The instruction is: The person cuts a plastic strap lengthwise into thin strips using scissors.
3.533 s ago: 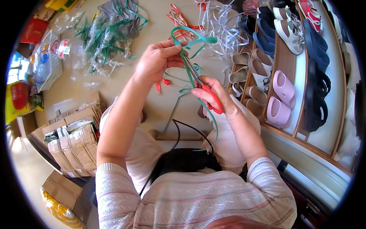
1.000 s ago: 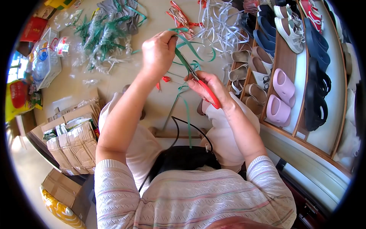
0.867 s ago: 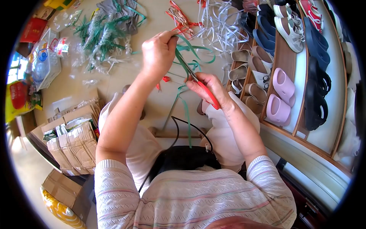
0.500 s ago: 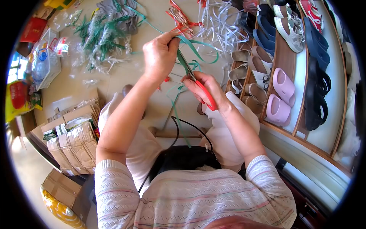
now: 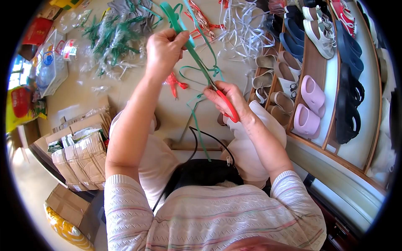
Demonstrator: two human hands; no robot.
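Observation:
My left hand [image 5: 164,51] pinches a green strap [image 5: 193,54], whose looped end rises above the fingers. From there the strap runs down taut to the scissors near my right hand. My right hand [image 5: 228,99] is closed round the red handles of the scissors [image 5: 231,109]; their blades lie along the strap and are mostly hidden by it. Other thin green strands hang in loops beside the blades and down to the black bag [image 5: 205,172] on my lap. A red tied strip [image 5: 175,85] lies on the floor beyond my left forearm.
Green and clear tangled strands [image 5: 109,42] lie at the upper left, white strips [image 5: 245,31] and orange-red ones [image 5: 199,19] at the top. A wooden shoe rack [image 5: 315,58] fills the right side. Flattened cardboard [image 5: 81,161] and a white basket [image 5: 52,69] are at the left.
My left hand has moved up and left, drawing out a longer taut length of green strap, with its loop now above the fingers. My right hand stays on the scissors in nearly the same place.

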